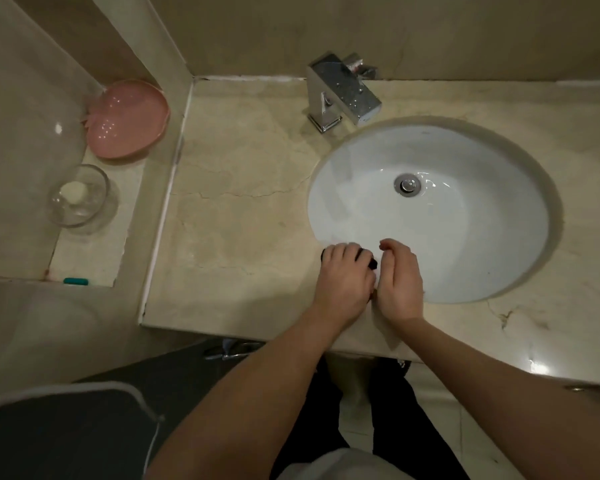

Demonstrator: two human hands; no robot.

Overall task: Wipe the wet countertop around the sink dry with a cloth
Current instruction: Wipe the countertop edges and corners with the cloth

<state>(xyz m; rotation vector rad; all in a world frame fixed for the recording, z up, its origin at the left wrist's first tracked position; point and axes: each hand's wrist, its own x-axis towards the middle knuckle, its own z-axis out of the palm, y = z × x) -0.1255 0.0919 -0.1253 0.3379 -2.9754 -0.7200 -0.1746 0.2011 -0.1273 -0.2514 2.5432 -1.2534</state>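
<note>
At frame centre, on the sink rim: left hand grasps dark cloth; right hand loosely curled, holding nothing.

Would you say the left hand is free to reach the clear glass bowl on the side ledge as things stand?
Probably yes for the path: nothing stands on the countertop between the left hand and the glass bowl. But that hand grips a dark cloth, and the bowl sits on a lower ledge past a raised edge.

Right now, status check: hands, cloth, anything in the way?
Left hand grips dark cloth at sink rim. Right hand alongside, loosely curled. Nothing blocking.
</note>
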